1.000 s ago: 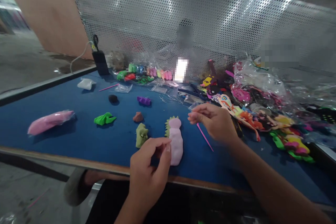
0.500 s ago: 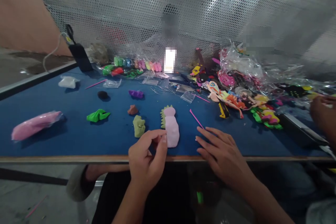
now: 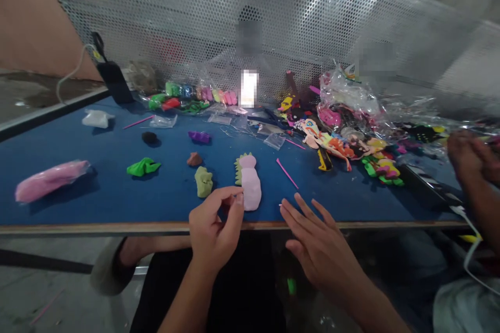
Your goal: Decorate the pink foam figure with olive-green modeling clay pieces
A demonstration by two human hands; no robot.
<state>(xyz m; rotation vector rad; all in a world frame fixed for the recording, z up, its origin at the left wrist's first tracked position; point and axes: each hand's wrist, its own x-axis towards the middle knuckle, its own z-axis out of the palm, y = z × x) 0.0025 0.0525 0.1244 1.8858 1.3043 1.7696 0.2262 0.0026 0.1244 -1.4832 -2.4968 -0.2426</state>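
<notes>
A pale pink clay figure (image 3: 251, 187) lies flat near the table's front edge, with green spikes (image 3: 238, 169) along its upper left side. My left hand (image 3: 216, 229) is at the figure's lower left edge, thumb and forefinger pinched together; anything between them is too small to name. To the right, my right hand (image 3: 316, 234) is spread, palm down, its fingertips by a tiny pale bit at the table's front. A pink stick (image 3: 287, 174) lies just beyond those fingers. Left of the figure sit an olive green clay lump (image 3: 203, 182) and a brown lump (image 3: 194, 159).
Green clay (image 3: 144, 167), purple clay (image 3: 199, 137), black clay (image 3: 149, 138) and a wrapped pink roll (image 3: 52, 181) lie on the left. A yellow cutter (image 3: 324, 159) and a colourful clay pile are at right, near another person's hands (image 3: 472, 156). A perforated metal panel (image 3: 187, 21) stands behind.
The view has shifted slightly. My right hand has moved back from the pink stick, its fingers now by the tiny pale bit. My left hand keeps its pinch beside the figure.
</notes>
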